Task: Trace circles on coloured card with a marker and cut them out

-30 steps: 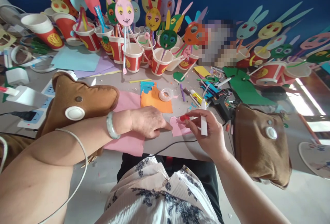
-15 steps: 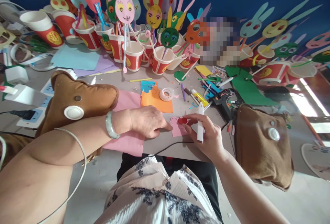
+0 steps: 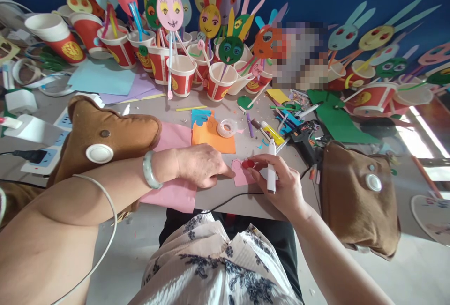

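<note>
A small piece of pink paper (image 3: 243, 179) lies on the table in front of me, with a drawn circle outline near its upper left corner. My left hand (image 3: 201, 166) rests beside it, index finger stretched out to the paper's left edge and the other fingers bent, holding nothing. Thumb and index finger of my right hand (image 3: 281, 181) pinch a small red round cap (image 3: 248, 164) at the paper's upper right. The same hand also holds a white marker (image 3: 271, 171), tip upward, against its fingers.
Orange paper (image 3: 213, 138) bears a tape roll (image 3: 227, 128). A black glue gun (image 3: 305, 140) lies among pens to the right. Brown cushions (image 3: 360, 197) flank the work area. Red-and-white paper cups (image 3: 182, 78) with paper rabbit figures line the back. Larger pink paper (image 3: 172, 192) lies under my left forearm.
The marker and my right hand have shifted very slightly left. My left hand stays in place at the paper's edge.
</note>
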The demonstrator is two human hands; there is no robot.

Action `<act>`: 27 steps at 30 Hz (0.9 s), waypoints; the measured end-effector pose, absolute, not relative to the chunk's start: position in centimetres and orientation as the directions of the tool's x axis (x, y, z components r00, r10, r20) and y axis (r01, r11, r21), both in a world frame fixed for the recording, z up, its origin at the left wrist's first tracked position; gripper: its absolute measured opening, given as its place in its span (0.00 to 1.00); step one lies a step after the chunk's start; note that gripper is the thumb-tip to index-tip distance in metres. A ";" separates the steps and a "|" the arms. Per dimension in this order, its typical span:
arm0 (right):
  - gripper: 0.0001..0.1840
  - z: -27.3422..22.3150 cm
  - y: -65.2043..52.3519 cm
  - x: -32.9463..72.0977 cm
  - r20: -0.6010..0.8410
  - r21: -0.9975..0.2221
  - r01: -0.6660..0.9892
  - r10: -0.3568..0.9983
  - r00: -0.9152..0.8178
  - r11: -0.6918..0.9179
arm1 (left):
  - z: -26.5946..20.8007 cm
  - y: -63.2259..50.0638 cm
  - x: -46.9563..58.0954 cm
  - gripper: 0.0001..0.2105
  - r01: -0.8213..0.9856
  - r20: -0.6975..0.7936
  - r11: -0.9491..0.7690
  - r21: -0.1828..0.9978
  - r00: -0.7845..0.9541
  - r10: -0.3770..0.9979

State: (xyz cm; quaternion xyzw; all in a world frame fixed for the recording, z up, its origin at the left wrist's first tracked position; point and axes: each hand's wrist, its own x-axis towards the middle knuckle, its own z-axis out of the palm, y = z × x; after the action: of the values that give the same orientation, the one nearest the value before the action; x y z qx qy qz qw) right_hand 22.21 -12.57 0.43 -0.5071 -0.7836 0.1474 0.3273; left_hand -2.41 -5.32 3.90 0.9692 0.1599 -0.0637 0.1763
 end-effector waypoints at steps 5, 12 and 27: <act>0.09 0.5 -12.5 22.0 0.356 -0.548 0.711 0.892 -0.279 0.441 | 3.8 -5.3 -2.4 0.21 0.329 -0.176 -0.885 0.331 0.942 0.284; 0.08 0.6 -12.5 22.1 0.347 -0.553 0.713 0.897 -0.272 0.431 | 4.0 -5.4 -2.5 0.20 0.338 -0.168 -0.877 0.342 0.940 0.297; 0.07 0.7 -12.3 22.1 0.327 -0.539 0.725 0.900 -0.289 0.429 | 3.6 -5.3 -2.6 0.19 0.314 -0.117 -0.869 0.381 0.949 0.292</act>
State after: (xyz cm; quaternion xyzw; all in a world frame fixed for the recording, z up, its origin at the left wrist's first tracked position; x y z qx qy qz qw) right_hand 22.11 -12.32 0.74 -0.5144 -0.7896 0.1449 0.3015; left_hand -2.58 -5.32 3.61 0.9664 0.1568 -0.0278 0.2017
